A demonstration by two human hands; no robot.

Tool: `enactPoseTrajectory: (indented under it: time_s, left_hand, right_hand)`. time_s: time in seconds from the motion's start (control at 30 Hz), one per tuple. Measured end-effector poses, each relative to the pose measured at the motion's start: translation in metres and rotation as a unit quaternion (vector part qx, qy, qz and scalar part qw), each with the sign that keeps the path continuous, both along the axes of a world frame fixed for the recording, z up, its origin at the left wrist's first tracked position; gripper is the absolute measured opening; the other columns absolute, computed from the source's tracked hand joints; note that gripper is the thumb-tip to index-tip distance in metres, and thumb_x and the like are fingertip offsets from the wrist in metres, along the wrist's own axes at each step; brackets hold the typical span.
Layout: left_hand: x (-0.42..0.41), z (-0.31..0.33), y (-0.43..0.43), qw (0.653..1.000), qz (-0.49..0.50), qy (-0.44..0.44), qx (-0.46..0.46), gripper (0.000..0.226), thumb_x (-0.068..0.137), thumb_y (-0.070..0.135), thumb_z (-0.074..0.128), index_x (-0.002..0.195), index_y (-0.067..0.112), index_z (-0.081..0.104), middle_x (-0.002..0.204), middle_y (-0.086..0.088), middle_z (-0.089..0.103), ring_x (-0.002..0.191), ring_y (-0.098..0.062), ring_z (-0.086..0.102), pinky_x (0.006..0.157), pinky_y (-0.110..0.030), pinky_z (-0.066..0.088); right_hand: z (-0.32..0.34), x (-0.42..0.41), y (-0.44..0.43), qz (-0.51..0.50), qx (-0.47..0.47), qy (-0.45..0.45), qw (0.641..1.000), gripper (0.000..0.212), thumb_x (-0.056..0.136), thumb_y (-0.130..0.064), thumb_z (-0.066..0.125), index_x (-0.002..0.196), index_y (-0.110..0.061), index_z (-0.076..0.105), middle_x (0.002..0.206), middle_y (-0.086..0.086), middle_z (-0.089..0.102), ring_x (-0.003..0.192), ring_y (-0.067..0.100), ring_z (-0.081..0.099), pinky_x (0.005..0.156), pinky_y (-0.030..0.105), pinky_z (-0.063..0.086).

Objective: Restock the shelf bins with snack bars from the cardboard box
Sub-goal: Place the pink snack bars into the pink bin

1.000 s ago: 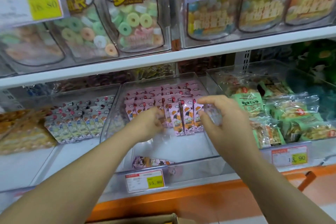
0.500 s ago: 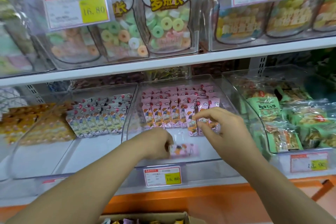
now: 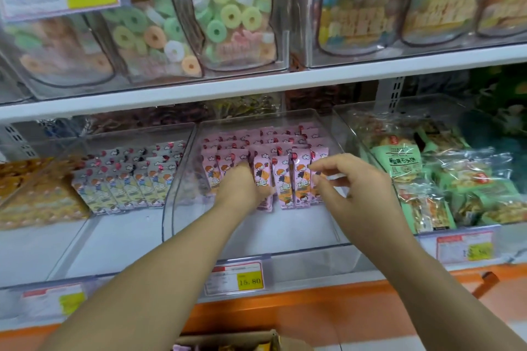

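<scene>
Standing upright in rows, pink-wrapped snack bars (image 3: 282,179) printed with a cartoon child fill the back of the clear middle bin (image 3: 285,232). The left hand (image 3: 242,186) reaches among them, its fingers hidden, so I cannot tell its grip. The right hand (image 3: 353,191) hovers loosely curled beside the rightmost bar, seemingly holding nothing.

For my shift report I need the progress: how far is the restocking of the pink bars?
Done: rows of pink bars stand upright at the back of the middle bin. In hand: the left-hand grip seems to hold one pink bar at the front row; the right-hand grip touches the row's right end. Left: the bin's front floor is bare, and the cardboard box below shows more packets.
</scene>
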State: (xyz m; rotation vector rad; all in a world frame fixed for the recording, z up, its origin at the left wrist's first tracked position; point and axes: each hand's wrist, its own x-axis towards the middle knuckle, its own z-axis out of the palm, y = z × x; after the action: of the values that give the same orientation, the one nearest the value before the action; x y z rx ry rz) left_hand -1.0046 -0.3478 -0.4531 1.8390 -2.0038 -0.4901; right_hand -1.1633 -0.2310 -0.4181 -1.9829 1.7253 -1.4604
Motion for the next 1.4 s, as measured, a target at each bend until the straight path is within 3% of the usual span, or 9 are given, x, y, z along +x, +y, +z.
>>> enactPoseTrajectory:
  time_s: [0.2, 0.37, 0.53, 0.63, 0.77, 1.03, 1.17, 1.27, 1.4]
  left_hand:
    - [-0.008, -0.008, -0.012, 0.998, -0.033, -0.046, 0.017, 0.048, 0.074, 0.051, 0.074, 0.098, 0.013, 0.055, 0.088, -0.007, 0.068, 0.079, -0.026, 0.066, 0.074, -0.039, 0.056]
    - [0.001, -0.005, -0.012, 0.999, -0.02, -0.042, 0.017, 0.041, 0.077, 0.049, 0.073, 0.088, 0.013, 0.058, 0.081, -0.004, 0.066, 0.074, -0.02, 0.061, 0.063, -0.03, 0.046]
    - [0.011, 0.011, 0.006, 1.0, -0.014, -0.025, 0.01, 0.036, 0.078, 0.045, 0.073, 0.096, 0.016, 0.062, 0.096, 0.0, 0.066, 0.082, -0.019, 0.058, 0.066, -0.027, 0.045]
    - [0.02, 0.033, 0.036, 0.999, -0.041, 0.005, -0.017, 0.031, 0.081, 0.039, 0.072, 0.102, 0.018, 0.062, 0.081, 0.007, 0.056, 0.077, -0.012, 0.051, 0.062, -0.024, 0.035]
    - [0.052, 0.055, 0.094, 0.993, -0.076, 0.037, -0.085, 0.024, 0.085, 0.037, 0.068, 0.104, 0.024, 0.061, 0.073, 0.016, 0.061, 0.074, -0.009, 0.059, 0.073, -0.028, 0.05]
    - [0.167, 0.024, 0.197, 0.996, -0.04, -0.008, -0.078, 0.017, 0.089, 0.034, 0.06, 0.106, 0.031, 0.059, 0.08, 0.018, 0.061, 0.084, -0.008, 0.063, 0.077, -0.035, 0.053]
    - [0.224, -0.027, 0.228, 0.999, -0.007, -0.043, 0.013, 0.018, 0.087, 0.033, 0.063, 0.104, 0.03, 0.06, 0.08, 0.022, 0.06, 0.088, -0.009, 0.065, 0.078, -0.034, 0.052]
    - [0.249, -0.055, 0.239, 0.993, -0.002, -0.088, 0.085, 0.019, 0.089, 0.034, 0.061, 0.108, 0.032, 0.058, 0.096, 0.02, 0.064, 0.096, -0.01, 0.062, 0.074, -0.03, 0.05]
    - [0.265, -0.072, 0.245, 0.978, -0.02, -0.162, 0.132, 0.026, 0.093, 0.036, 0.055, 0.119, 0.034, 0.057, 0.112, 0.018, 0.064, 0.103, -0.006, 0.058, 0.072, -0.022, 0.039]
  right_hand:
    - [0.001, -0.004, 0.003, 0.01, 0.009, -0.012, 1.0, 0.016, 0.086, -0.009, 0.063, 0.097, -0.018, 0.07, 0.084, -0.026, 0.053, 0.086, -0.005, 0.057, 0.066, 0.001, 0.041]
    - [0.001, -0.006, 0.003, 0.011, 0.009, -0.014, 1.0, 0.016, 0.086, -0.008, 0.064, 0.096, -0.018, 0.07, 0.085, -0.022, 0.056, 0.077, -0.001, 0.06, 0.065, 0.005, 0.043]
    - [0.001, 0.001, 0.007, 0.014, -0.016, -0.019, 1.0, 0.016, 0.085, -0.006, 0.065, 0.093, -0.018, 0.07, 0.083, -0.019, 0.059, 0.087, -0.001, 0.057, 0.065, 0.004, 0.041]
    - [-0.004, 0.015, 0.016, 0.037, -0.028, -0.015, 0.999, 0.012, 0.086, -0.01, 0.063, 0.093, -0.017, 0.07, 0.084, -0.015, 0.062, 0.086, -0.001, 0.057, 0.069, 0.006, 0.043]
    - [-0.013, 0.049, 0.036, 0.081, -0.028, -0.002, 0.996, 0.015, 0.083, -0.015, 0.057, 0.091, -0.017, 0.07, 0.083, -0.019, 0.059, 0.082, -0.009, 0.055, 0.071, 0.005, 0.044]
    - [-0.055, 0.116, 0.077, 0.157, 0.123, 0.065, 0.978, 0.015, 0.088, -0.01, 0.062, 0.099, -0.016, 0.07, 0.088, -0.007, 0.063, 0.074, -0.001, 0.053, 0.066, 0.003, 0.039]
    - [-0.095, 0.137, 0.087, 0.198, 0.269, 0.174, 0.926, 0.023, 0.087, -0.018, 0.063, 0.11, -0.018, 0.065, 0.089, -0.013, 0.061, 0.078, 0.002, 0.053, 0.071, 0.017, 0.04]
    - [-0.113, 0.147, 0.095, 0.227, 0.395, 0.293, 0.841, 0.033, 0.088, -0.029, 0.061, 0.12, -0.02, 0.059, 0.118, -0.001, 0.062, 0.102, 0.015, 0.057, 0.085, 0.026, 0.046]
    - [-0.126, 0.157, 0.102, 0.256, 0.496, 0.388, 0.733, 0.036, 0.09, -0.032, 0.059, 0.122, -0.018, 0.05, 0.128, 0.001, 0.053, 0.117, 0.021, 0.05, 0.097, 0.03, 0.038]
